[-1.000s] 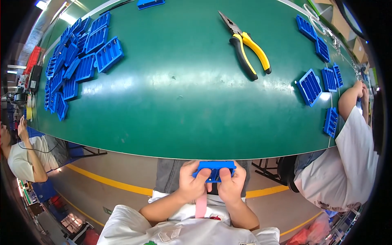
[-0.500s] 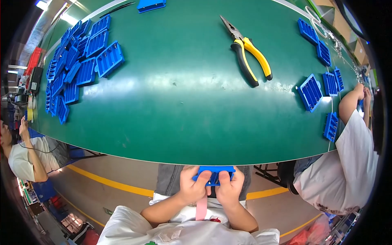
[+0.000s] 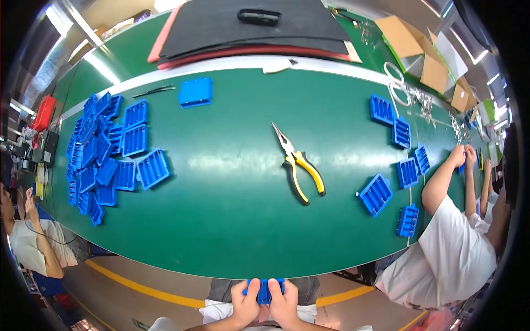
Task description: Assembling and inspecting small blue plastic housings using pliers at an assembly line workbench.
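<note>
Just in front of the table's near edge, a blue plastic battery holder (image 3: 264, 292) is held between both hands. My left hand (image 3: 244, 302) grips its left side with the thumb on top. On its right side my right hand (image 3: 284, 301) does the same, thumb pressed onto the slotted face. The fingers beneath the holder are mostly hidden. Beyond my hands, long-nose pliers (image 3: 298, 165) with yellow and black handles lie on the green table (image 3: 232, 231), their jaws pointing away from me.
At the left lies a heap of blue battery holders (image 3: 99, 154). Several more holders (image 3: 376, 195) are scattered at the right, near a co-worker's arm (image 3: 441, 176). Tweezers (image 3: 154, 91) and a face-down blue holder (image 3: 196, 92) lie farther back, before black foam sheets (image 3: 254, 33).
The view has tilted up, so the far side of the table now shows and everything sits lower in the picture. Both hands still hold the battery holder, thumbs on its face.
</note>
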A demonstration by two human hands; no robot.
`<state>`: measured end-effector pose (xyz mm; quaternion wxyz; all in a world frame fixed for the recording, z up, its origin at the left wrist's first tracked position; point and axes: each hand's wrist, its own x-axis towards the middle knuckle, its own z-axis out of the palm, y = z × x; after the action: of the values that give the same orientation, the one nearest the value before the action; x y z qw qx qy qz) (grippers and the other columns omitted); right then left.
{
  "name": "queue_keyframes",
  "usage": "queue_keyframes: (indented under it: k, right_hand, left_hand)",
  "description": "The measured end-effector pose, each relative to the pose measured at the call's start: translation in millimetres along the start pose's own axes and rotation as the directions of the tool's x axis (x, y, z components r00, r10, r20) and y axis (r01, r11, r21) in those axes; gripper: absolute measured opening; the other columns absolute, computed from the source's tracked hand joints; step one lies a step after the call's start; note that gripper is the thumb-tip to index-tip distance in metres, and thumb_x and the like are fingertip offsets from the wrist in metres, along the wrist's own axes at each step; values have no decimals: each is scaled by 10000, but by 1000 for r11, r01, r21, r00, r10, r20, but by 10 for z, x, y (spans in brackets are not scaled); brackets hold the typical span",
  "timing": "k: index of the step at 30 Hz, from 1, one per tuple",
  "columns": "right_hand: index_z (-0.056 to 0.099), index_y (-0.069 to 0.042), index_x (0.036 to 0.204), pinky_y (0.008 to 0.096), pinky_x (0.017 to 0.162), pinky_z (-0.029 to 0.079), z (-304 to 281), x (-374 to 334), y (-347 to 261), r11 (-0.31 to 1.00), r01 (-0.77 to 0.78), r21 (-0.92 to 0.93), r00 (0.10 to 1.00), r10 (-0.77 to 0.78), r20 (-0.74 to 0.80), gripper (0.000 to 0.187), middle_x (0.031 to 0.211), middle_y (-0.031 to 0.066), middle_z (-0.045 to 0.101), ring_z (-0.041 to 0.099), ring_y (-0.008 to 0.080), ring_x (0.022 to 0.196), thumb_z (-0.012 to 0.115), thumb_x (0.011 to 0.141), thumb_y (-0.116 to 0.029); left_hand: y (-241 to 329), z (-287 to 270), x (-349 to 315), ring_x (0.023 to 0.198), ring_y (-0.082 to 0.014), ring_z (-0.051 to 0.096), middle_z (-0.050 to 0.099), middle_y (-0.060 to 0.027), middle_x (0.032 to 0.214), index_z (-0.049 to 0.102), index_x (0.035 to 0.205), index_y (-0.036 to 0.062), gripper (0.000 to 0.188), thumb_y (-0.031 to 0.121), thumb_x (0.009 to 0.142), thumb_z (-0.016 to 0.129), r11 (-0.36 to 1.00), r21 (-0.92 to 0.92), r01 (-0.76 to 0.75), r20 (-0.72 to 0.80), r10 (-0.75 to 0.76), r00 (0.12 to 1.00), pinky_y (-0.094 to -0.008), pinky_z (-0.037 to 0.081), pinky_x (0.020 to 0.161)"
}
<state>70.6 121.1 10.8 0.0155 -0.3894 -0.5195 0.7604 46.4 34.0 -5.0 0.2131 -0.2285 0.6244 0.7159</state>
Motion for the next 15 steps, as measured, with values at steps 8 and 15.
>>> queue_keyframes:
  k: [8,15]
  right_hand:
    - [683,-20,870,319,625,514,-172,-124,-632,639,399,-658,916,-246,318,144,721,128,663,642,224,626,715,789,-134]
    - [548,4,939,462,880,428,-148,872,-1247,-99,575,-812,337,-875,346,363,1086,212,604,541,375,1086,780,721,-170]
  left_hand:
    - [770,-759,413,814,-103,601,694,-58,883,694,1037,19,262,251,933,633,875,388,-289,700,-76,710,-286,493,772]
    - [2338,-2217,1345,619,-122,580,601,-21,679,670,774,-4,268,252,851,694,432,691,-579,-4,803,596,-301,475,566]
